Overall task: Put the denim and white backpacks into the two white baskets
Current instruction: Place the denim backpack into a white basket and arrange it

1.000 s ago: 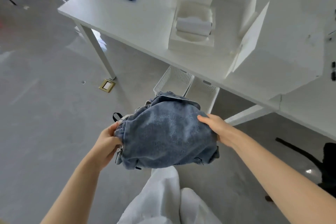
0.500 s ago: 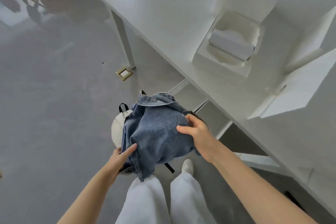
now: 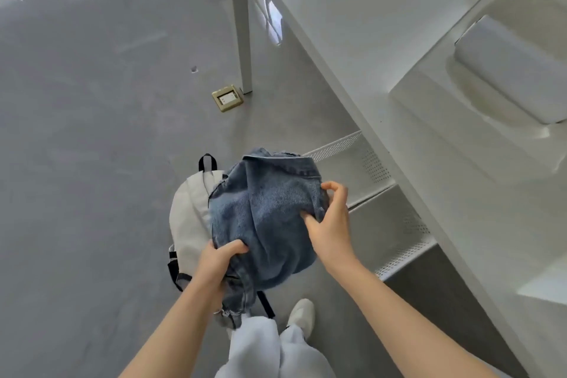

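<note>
Head view, one frame; landmark = denim backpack (image 3: pixel 264 218).

1. Left hand (image 3: pixel 216 264): fingers (image 3: pixel 236 248) curled tight, clenched on a fold of denim at the bag's near-left lower edge. Thumb side up, wrist bent, forearm running in from bottom-left. We read this as a firm grasp.

2. Right hand (image 3: pixel 333 224): thumb (image 3: pixel 308 222) pressed into the bag's right side, the other fingers (image 3: pixel 333 186) arched over the right edge, tips partly curled, pinching cloth. Palm faces the bag. Forearm comes in from bottom-right.

3. Denim backpack: held off the floor btwn both hands, crumpled, collar-like flap at the far top. Loose denim and a dark strap hang below the left hand.

4. White backpack (image 3: pixel 190 218): on the floor, left of and partly under the denim one; black loop handle at its far end, black straps at its near-left side. No hand on it.

5. White baskets, perforated, two side by side, right of the denim bag, under the table edge: far basket (image 3: pixel 352 163), near basket (image 3: pixel 395 230). The right hand sits just above the wall they share. We see nothing inside either; interiors partly hidden.

6. White table (image 3: pixel 352 24): far-right of the bag, one leg reaching the floor beyond it.

7. Brass floor socket (image 3: pixel 227 97): beyond the bag, beside the table leg.

8. White shoe (image 3: pixel 302 314) and pale trousers (image 3: pixel 270 350): near side, below the bag.
</note>
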A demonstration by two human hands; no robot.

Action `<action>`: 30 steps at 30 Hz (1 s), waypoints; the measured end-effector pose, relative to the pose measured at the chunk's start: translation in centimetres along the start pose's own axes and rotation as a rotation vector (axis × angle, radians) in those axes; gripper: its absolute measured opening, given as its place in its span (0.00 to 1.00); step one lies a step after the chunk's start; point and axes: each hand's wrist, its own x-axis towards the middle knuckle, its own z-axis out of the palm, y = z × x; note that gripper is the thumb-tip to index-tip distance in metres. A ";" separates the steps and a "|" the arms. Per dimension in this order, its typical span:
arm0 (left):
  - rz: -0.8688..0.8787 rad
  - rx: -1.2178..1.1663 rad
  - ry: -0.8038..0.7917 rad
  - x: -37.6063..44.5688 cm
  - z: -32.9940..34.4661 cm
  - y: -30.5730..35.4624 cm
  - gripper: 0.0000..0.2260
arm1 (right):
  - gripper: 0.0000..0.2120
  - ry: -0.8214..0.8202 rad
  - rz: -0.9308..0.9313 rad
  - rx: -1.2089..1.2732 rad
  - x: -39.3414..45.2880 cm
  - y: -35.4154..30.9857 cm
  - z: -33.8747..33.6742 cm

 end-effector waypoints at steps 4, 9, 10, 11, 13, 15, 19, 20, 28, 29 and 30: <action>0.051 -0.140 -0.092 7.1 3.7 -0.7 0.07 | 0.22 0.116 0.008 0.110 6.7 5.0 3.6; -0.020 -0.316 -0.417 14.2 8.8 -1.0 0.21 | 0.14 0.345 -0.163 0.195 14.1 7.6 3.5; -0.024 -0.336 -0.468 15.1 9.9 -1.1 0.20 | 0.12 0.388 -0.190 0.214 15.3 7.8 3.0; -0.020 -0.350 -0.520 16.2 11.2 -1.1 0.17 | 0.11 0.432 -0.205 0.246 16.6 8.2 2.6; 0.001 -0.369 -0.580 18.1 13.8 -1.2 0.15 | 0.10 0.503 -0.203 0.324 19.3 9.1 1.6; 0.027 -0.394 -0.615 20.3 16.2 -1.3 0.18 | 0.09 0.550 -0.191 0.395 22.0 10.2 0.8; 0.067 -0.368 -0.570 26.6 20.5 -2.7 0.36 | 0.11 0.651 -0.246 0.371 26.2 14.2 -0.5; 0.092 -0.338 -0.539 28.3 21.2 -3.2 0.39 | 0.11 0.666 -0.283 0.312 27.1 15.4 -0.9; 0.403 0.070 -0.494 33.8 24.7 -8.2 0.22 | 0.11 0.592 -0.067 -0.047 32.4 27.4 -3.1; 0.418 0.088 -0.487 33.7 25.0 -8.6 0.22 | 0.12 0.569 -0.007 -0.064 32.2 28.5 -3.2; 0.427 0.093 -0.479 33.7 25.0 -8.8 0.21 | 0.13 0.534 0.035 -0.079 32.1 29.2 -3.1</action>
